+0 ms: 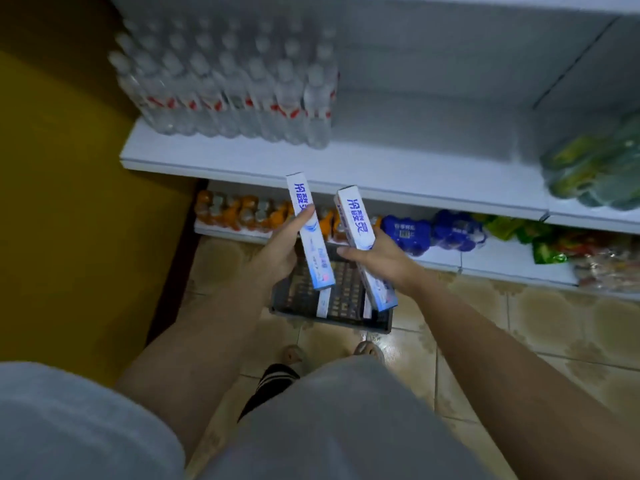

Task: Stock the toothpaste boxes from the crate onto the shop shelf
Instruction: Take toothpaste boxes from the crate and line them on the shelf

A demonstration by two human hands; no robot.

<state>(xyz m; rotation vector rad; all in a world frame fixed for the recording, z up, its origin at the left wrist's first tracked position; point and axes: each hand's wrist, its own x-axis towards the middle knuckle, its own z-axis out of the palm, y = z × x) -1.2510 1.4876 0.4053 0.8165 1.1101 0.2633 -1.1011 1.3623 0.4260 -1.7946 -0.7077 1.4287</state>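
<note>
From the head camera, looking down, the left hand (277, 252) grips one toothpaste box (309, 230), fingers curled round its left side with a fingertip across the front, the box standing nearly upright with its top end just level with the shelf edge. The right hand (377, 256) holds a second toothpaste box (360, 237), thumb along its near face and fingers wrapped behind, this one leaning so its lower end points down toward the crate. Both boxes hang in the air between the crate and the white shelf (398, 168), touching neither. The dark slatted crate (343, 292) sits on the tiled floor (485, 317) directly under the hands; at least two more white boxes seem to lie in it, though the hands and held boxes cover most of them. On the shelf, a pack of clear water bottles (225, 84) stands at the left and green-wrapped bottles (595, 168) at the right, with bare shelf between. On the lower shelf sit orange bottles (235, 213) and blue packs (408, 230).
</note>
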